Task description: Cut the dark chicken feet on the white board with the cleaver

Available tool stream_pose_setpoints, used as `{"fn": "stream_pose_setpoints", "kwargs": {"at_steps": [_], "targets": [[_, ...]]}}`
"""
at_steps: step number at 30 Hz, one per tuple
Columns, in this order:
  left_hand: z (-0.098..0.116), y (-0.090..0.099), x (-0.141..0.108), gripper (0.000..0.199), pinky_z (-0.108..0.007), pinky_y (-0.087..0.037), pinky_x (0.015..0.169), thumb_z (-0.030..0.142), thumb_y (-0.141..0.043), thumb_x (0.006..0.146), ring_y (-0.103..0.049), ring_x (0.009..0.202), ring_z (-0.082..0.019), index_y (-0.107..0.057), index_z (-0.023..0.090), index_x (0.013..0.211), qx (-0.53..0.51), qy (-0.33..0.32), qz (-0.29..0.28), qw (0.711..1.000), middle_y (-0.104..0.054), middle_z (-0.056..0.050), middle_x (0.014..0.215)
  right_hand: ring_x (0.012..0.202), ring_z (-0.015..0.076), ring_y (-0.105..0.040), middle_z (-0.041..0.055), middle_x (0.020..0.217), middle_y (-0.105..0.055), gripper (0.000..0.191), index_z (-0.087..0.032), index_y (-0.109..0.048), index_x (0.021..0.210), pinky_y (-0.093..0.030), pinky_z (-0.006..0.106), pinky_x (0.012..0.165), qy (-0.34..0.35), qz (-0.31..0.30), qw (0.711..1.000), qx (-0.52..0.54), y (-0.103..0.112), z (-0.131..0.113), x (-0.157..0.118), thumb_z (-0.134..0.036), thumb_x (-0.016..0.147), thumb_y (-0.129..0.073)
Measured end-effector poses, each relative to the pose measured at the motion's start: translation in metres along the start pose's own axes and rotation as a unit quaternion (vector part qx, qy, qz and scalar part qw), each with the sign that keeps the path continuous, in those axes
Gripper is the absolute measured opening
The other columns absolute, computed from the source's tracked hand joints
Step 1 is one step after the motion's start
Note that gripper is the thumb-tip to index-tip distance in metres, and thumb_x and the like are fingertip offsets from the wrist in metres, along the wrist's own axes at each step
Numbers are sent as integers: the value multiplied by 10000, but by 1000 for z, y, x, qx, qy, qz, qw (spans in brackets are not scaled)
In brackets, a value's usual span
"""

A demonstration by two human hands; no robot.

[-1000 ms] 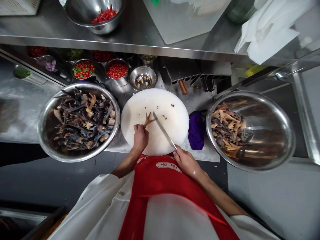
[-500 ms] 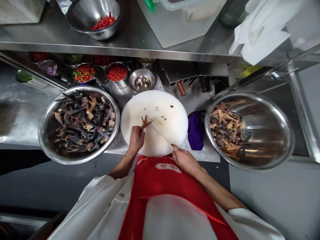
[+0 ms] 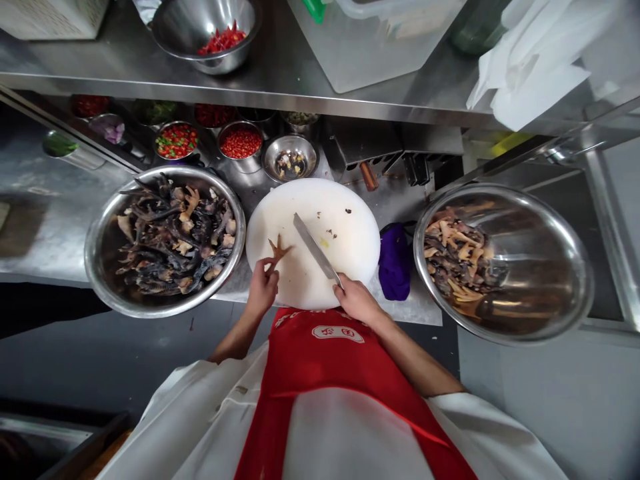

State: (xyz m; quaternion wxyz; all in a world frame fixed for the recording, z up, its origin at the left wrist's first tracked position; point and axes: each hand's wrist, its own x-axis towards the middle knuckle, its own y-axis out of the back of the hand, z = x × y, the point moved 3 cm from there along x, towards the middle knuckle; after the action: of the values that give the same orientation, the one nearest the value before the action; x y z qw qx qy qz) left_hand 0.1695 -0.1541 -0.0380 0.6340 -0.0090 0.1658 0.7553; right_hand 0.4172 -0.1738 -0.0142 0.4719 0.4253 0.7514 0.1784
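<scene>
Bird's foot [image 3: 279, 248] shifted toward the left side of the board since half a second ago, drawn off with the left hand [image 3: 263, 288]. Knife [image 3: 316, 248] rolled too: edge-on then, broad side of the blade showing now. Tip and toes met, or nearly so, in the earlier view; at present a strip of bare white lies between them. Reading for the work: no cut under way at this instant, foot and blade parted.

Foot itself: tan-brown, toes fanned out and pointing away from the person, shank end hidden in the fingers. Held over the left part of the white cutting board [image 3: 345, 267]; whether it touches the surface, cannot tell.

Left grip: thumb and fingers pinched together on the shank. Right hand [image 3: 360, 300]: wrapped firmly round the knife handle, blade slanting away and to the left across the board.

Board: few dark scraps [image 3: 348, 211] toward the far right, yellowish smear near the middle.

Farther out: left steel bowl [image 3: 105, 263] heaped with mostly dark feet, a few pale ones among them. Purple cloth [image 3: 395, 263] bunched just right of the board. Beyond it, right steel bowl [image 3: 540, 260], tan and dark pieces gathered on its left side. Small steel bowl [image 3: 274, 157] behind the board, pale bits inside. Table [image 3: 40, 247] metal, dull grey.
</scene>
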Motion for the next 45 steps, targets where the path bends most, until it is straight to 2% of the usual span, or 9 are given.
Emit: {"fn": "stream_pose_setpoints", "kwargs": {"at_steps": [5,8,11,15,19,26,33,38,45], "targets": [[-17,14,25,327,-216,-446,413,347,-538,832,-541,418,-81,-520,159,1099,80,104,47,990,-650,-13,802,870,230,-644,87,942,-697,304,-196,-565,1140,-398,254,694,17,13,1000,22,6,-6,5,-372,930,-432],[-16,11,31,360,-232,-461,438,332,-506,848,-577,446,-97,-570,151,1152,167,132,-66,975,-687,-53,920,864,228,-646,77,929,-702,340,-195,-546,1195,-414,256,706,27,47,998,22,13,-17,8,-369,922,-442],[-3,8,29,320,-259,-505,652,356,-500,876,-685,757,-182,-646,192,1110,278,39,-189,941,-710,-75,1011,847,233,-650,79,909,-706,353,-176,-529,1219,-425,273,723,55,95,994,10,22,-32,13,-339,931,-406],[14,6,23,298,-284,-458,769,392,-464,909,-662,953,-233,-675,248,1063,408,-25,-253,877,-721,-72,1016,870,233,-651,88,955,-706,365,-158,-498,1239,-429,289,765,98,135,986,-13,29,-45,24,-329,948,-360],[23,5,26,289,-293,-420,687,412,-435,919,-667,883,-255,-650,256,1035,480,-26,-269,835,-720,-74,966,826,223,-659,81,896,-707,289,-166,-541,1136,-411,279,713,60,53,993,-83,14,-45,40,-292,954,-356],[33,8,30,261,-272,-340,611,426,-417,932,-662,813,-242,-584,237,998,497,-42,-289,817,-704,-76,874,841,225,-664,100,941,-704,261,-167,-531,1136,-388,283,687,36,-17,990,-136,2,-53,44,-243,957,-357],[54,15,28,294,-260,-319,604,456,-396,942,-648,760,-206,-579,228,976,461,-87,-240,850,-694,-60,829,905,227,-651,94,1009,-694,298,-178,-484,1205,-390,283,738,64,33,991,-115,23,-58,40,-275,971,-328],[34,11,37,246,-262,-296,582,421,-457,912,-626,714,-206,-599,220,916,458,-39,-264,848,-675,-63,777,831,245,-659,108,931,-700,263,-168,-521,1139,-387,292,682,33,-13,990,-139,7,-50,55,-242,943,-363],[25,28,42,321,-248,-296,550,523,-494,859,-501,603,-139,-527,204,854,328,-12,-254,910,-561,8,659,849,226,-655,98,948,-702,256,-179,-550,1104,-401,277,713,23,12,994,-109,-3,-39,59,-261,941,-370]]}}
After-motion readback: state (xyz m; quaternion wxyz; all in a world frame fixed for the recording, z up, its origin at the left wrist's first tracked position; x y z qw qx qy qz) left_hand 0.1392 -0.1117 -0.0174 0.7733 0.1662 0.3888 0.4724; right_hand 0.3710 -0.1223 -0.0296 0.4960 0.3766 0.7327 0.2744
